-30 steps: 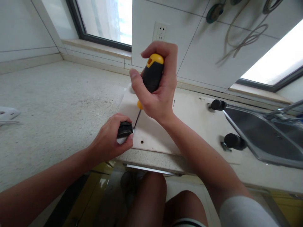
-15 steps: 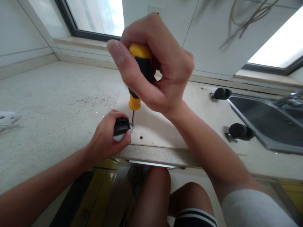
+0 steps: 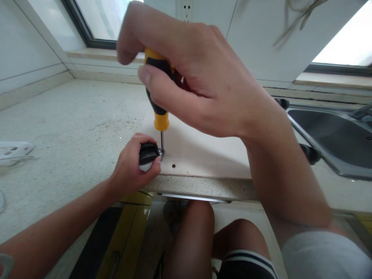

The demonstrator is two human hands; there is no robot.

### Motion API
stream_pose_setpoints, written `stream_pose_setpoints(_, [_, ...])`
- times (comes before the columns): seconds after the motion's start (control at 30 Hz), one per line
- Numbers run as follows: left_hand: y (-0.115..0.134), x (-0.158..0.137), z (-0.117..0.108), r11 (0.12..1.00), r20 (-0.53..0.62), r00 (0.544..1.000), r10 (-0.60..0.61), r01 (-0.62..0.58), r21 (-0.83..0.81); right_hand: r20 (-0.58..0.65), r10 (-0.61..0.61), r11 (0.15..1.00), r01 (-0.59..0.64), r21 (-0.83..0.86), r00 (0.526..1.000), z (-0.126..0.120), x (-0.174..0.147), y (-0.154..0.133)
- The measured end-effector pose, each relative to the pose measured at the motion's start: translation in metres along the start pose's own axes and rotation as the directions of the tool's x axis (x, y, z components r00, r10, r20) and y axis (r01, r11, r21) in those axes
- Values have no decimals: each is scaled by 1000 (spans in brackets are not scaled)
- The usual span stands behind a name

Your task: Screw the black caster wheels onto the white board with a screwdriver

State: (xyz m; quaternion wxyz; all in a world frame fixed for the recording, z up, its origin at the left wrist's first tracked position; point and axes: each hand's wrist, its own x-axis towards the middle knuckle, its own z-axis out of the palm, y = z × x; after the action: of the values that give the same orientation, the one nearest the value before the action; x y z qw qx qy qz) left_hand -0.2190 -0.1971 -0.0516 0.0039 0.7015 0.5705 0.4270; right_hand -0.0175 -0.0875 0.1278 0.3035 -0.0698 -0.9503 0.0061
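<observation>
My right hand [image 3: 203, 81] is around the yellow-and-black handle of a screwdriver [image 3: 161, 123], its index finger lifted off. The screwdriver stands nearly upright, and its shaft ends at a small metal plate beside the black caster wheel [image 3: 148, 153]. With thumb and fingers, my left hand [image 3: 131, 161] grips that wheel at the left end of a white board [image 3: 203, 155]. A dark hole shows in the board near its front edge. Two more caster wheels are at the right, one of them [image 3: 310, 154] partly hidden by my right forearm.
The board lies on a speckled countertop [image 3: 75, 116]. A steel sink [image 3: 334, 131] is set in at the right. At the far left is a white power strip [image 3: 16, 152]. A wall socket [image 3: 186, 9] and a hanging cord [image 3: 302, 17] are behind. My knees are under the counter edge.
My right hand has turned over and shifted its hold on the screwdriver, the wrist rising and the index finger lifting. The handle now leans slightly left. My left hand keeps its grip.
</observation>
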Motion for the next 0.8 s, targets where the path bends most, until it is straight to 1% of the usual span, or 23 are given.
stream_pose_setpoints(0.03, [0, 0, 0, 1000, 0, 1000, -10, 10, -1, 31, -19, 999, 20, -34, 999, 0, 1, -2])
stream_pose_setpoints(0.07, [0, 0, 0, 1000, -1, 1000, -19, 19, -2, 40, 9, 996, -5, -91, 999, -1, 1, -5])
stream_pose_setpoints(0.13, [0, -1, 0, 999, -5, 999, -45, 45, 0, -22, 133, 971, -135, -199, 991, -1, 3, -12])
stream_pose_setpoints(0.17, [0, -1, -1, 998, -6, 998, -57, 57, 1, -60, 172, 963, -181, -202, 983, -1, 3, -15])
stream_pose_setpoints(0.2, [0, -2, -1, 998, -5, 998, -67, 67, 2, -78, 172, 971, -183, -155, 982, -2, 4, -19])
stream_pose_setpoints(0.27, [-1, -3, -1, 995, 5, 995, -95, 95, 10, -80, 93, 995, -90, 38, 992, -2, 5, -23])
stream_pose_setpoints(0.3, [-1, -3, -1, 994, 9, 994, -105, 105, 15, -87, 55, 991, -44, 123, 995, -2, 6, -24])
stream_pose_setpoints(0.33, [-1, -3, -1, 994, 8, 994, -108, 108, 18, -104, 63, 985, -45, 165, 993, -2, 8, -24])
stream_pose_setpoints(0.37, [-1, -3, -1, 995, 4, 995, -103, 103, 19, -130, 106, 983, -84, 165, 986, -2, 9, -24])
stream_pose_setpoints(0.43, [1, -3, -1, 997, -11, 997, -77, 77, 16, -187, 198, 978, -179, 109, 962, -3, 10, -21])
stream_pose_setpoints(0.47, [1, -2, -1, 998, -16, 998, -63, 63, 12, -193, 200, 979, -186, 87, 961, -3, 9, -20])
stream_pose_setpoints(0.5, [2, -2, -1, 999, -18, 998, -53, 53, 11, -169, 170, 984, -159, 77, 971, -4, 8, -19])
stream_pose_setpoints(0.57, [2, -1, -1, 999, -16, 999, -31, 32, 13, -59, 69, 996, -65, 63, 996, -6, 3, -17])
stream_pose_setpoints(0.6, [2, -1, -1, 1000, -17, 1000, -14, 14, 15, -5, 35, 999, -35, 28, 999, -7, 1, -17])
stream_pose_setpoints(0.63, [1, 0, -1, 1000, -20, 1000, 8, -8, 18, 31, 41, 999, -40, -33, 999, -8, -1, -16])
stream_pose_setpoints(0.67, [1, 0, -1, 999, -24, 999, 28, -28, 23, 42, 82, 991, -78, -105, 996, -9, -3, -15])
stream_pose_setpoints(0.73, [0, 0, -1, 998, -33, 998, 59, -58, 33, -6, 164, 965, -162, -208, 986, -9, -6, -14])
stream_pose_setpoints(0.77, [-1, 0, -1, 997, -37, 997, 68, -66, 37, -19, 172, 961, -172, -217, 985, -10, -7, -14])
stream_pose_setpoints(0.8, [-1, 0, -1, 996, -40, 996, 76, -75, 37, -3, 146, 970, -144, -194, 989, -10, -7, -15])
